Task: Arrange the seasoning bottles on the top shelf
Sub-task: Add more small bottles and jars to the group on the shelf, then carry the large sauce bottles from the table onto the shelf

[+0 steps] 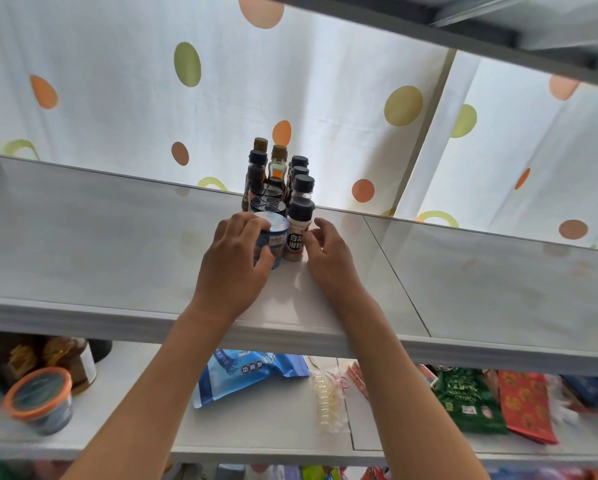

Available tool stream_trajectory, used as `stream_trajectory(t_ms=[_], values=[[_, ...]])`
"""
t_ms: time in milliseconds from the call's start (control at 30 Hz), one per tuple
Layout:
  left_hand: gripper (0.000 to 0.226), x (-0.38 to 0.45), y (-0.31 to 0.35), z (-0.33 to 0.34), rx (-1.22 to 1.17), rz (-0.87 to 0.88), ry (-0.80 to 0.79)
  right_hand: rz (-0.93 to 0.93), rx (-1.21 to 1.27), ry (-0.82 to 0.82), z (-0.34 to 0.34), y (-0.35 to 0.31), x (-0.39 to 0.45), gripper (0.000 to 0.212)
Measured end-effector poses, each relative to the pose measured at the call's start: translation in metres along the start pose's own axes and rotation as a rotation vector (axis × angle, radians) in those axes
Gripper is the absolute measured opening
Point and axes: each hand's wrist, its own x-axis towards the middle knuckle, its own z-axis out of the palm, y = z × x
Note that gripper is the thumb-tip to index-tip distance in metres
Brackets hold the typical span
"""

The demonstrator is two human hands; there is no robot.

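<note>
Several seasoning bottles stand in two short rows on the white top shelf [100,237]. At the front left is a blue round tub [273,233]; my left hand [237,258] grips it with curled fingers and thumb. Beside it stands a white pepper shaker [295,233] with a black cap. My right hand [328,258] lies just right of the shaker, fingers relaxed, thumb touching or nearly touching its base. Behind are black-lidded jars [268,202], dark sauce bottles [256,174], an amber oil bottle [277,168] and more black-capped shakers [302,183].
A dotted white curtain [117,81] hangs behind the shelf. The shelf below holds an orange-rimmed tub [39,398], brown jars [65,358], a blue bag [242,375], a green packet [467,400] and a red packet [526,407]. A grey upper frame [498,36] crosses the top right.
</note>
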Motion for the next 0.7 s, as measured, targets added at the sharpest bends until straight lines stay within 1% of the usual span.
stream_trajectory(t_ms=[167,267,333,400,433,500,600,700], values=[[0.039,-0.006,0.003,-0.006,0.032,0.000,-0.033,0.030,-0.090,-0.001,-0.010,-0.004,-0.025,0.047],[0.034,-0.028,0.011,-0.008,0.030,0.011,-0.013,-0.020,-0.266,0.030,-0.018,-0.006,-0.051,0.049],[0.028,-0.053,0.016,-0.005,0.059,0.088,-0.003,-0.064,-0.389,0.140,-0.017,-0.004,-0.079,0.044],[0.037,-0.075,0.020,0.003,0.070,0.180,-0.019,-0.128,-0.563,0.285,-0.007,0.006,-0.114,0.041],[0.044,-0.084,0.021,0.007,0.068,0.200,-0.034,-0.165,-0.612,0.320,-0.001,0.013,-0.130,0.044],[0.052,-0.097,0.025,0.011,0.072,0.211,-0.053,-0.218,-0.646,0.307,0.004,0.026,-0.155,0.052],[0.042,-0.112,0.030,0.014,0.097,0.264,-0.072,-0.256,-0.712,0.258,0.000,0.042,-0.179,0.053],[0.043,-0.130,0.036,0.010,0.076,0.301,-0.104,-0.277,-0.668,0.200,-0.004,0.052,-0.202,0.058]])
